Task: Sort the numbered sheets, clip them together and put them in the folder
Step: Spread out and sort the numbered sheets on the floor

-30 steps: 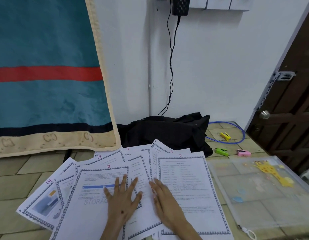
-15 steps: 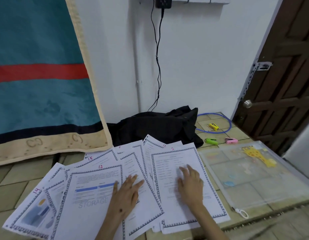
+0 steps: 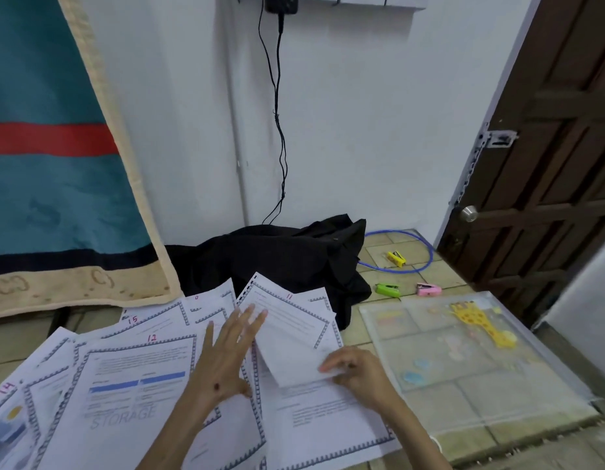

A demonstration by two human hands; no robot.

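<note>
Soft, even indoor light w/ only faint shadows, no glare; wide-angle lens bends the door (image 3: pixel 548 164) at right and the hanging blanket (image 3: pixel 57 164) at left, w/ slight motion blur on the near hands.

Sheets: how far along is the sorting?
Nothing looks finished: the sheets lie fanned, numbers 15, 12, 14 out of order. In hand: the right hand pinches one sheet; the left hand hovers open. Left: ordering, stapling, filling the folder.

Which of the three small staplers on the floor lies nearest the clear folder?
The pink stapler, just beyond the folder edge. The green stapler sits further left, and the yellow stapler lies further back inside the blue cable loop.
</note>
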